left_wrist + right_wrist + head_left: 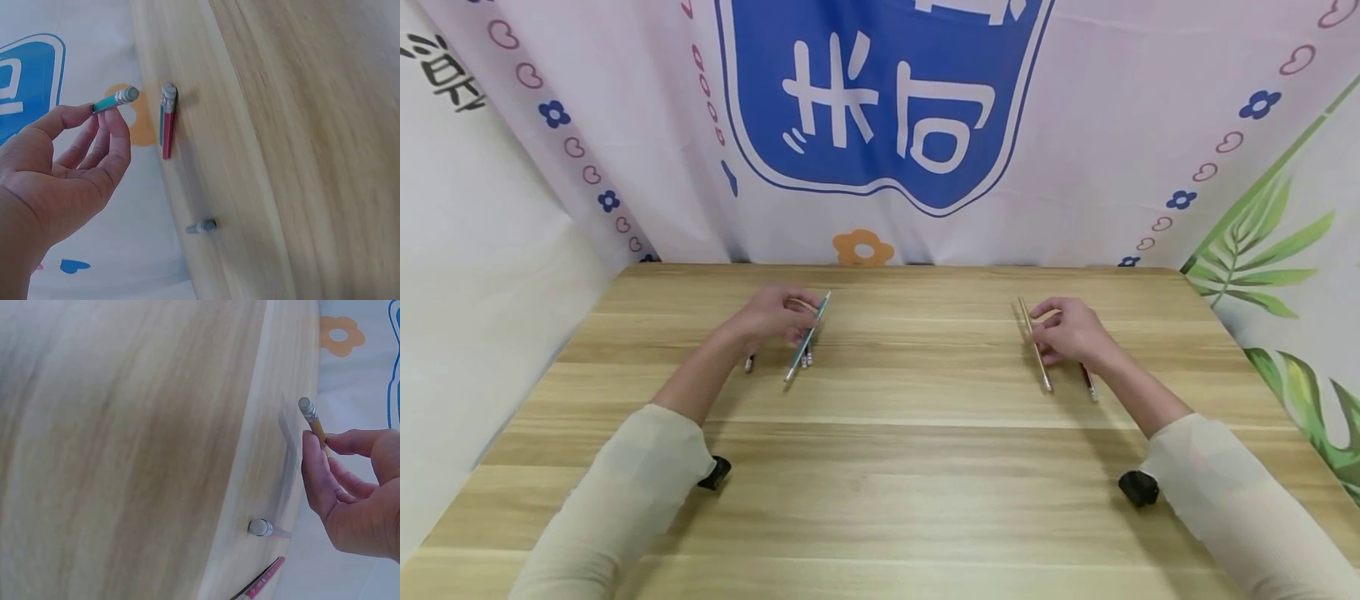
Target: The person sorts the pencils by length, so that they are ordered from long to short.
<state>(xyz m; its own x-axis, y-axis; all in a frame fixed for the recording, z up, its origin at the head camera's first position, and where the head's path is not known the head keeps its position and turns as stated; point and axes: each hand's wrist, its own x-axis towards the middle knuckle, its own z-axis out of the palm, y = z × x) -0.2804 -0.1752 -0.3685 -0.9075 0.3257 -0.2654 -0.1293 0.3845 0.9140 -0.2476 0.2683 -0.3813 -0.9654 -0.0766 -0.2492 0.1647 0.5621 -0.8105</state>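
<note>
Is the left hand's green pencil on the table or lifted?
Lifted: in the left wrist view, the left hand pinches the green pencil clear of the table.

Teal pencil [801, 351], yellow pencil [1040, 358], red pencil [167, 134], tan wood-grained table [880, 500], cream sleeves [625, 475]

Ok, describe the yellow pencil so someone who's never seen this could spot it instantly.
Start at the far half of the table and find the right hand. Pinched in it, eraser end toward the person, is the yellow pencil. A red pencil lies nearby and the left hand holds a green pencil, but this is the only yellow one in sight.
</note>
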